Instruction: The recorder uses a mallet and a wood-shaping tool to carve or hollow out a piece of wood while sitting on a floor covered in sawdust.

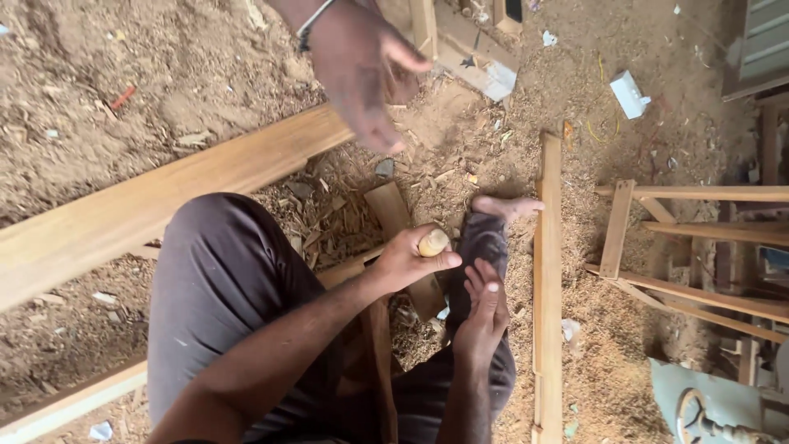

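My left hand (409, 261) is closed around a rounded, pale wooden tool handle (433, 242); the rest of the tool is hidden. It hovers over a short brown board (388, 207) lying in wood chips. Just to the right, my right hand (485, 306) has its fingers loosely apart and holds nothing, resting against my dark-trousered leg (481, 238). My bare foot (505, 205) touches a long upright plank (548, 271). Another person's hand (362, 66), with a bracelet on the wrist, reaches in from the top, open and empty.
A long, wide plank (164, 197) runs diagonally at the left over sawdust. A wooden frame (699, 247) lies at the right. A small white box (629, 93) and offcuts sit at the top. A pale turned object (707, 415) is at the bottom right.
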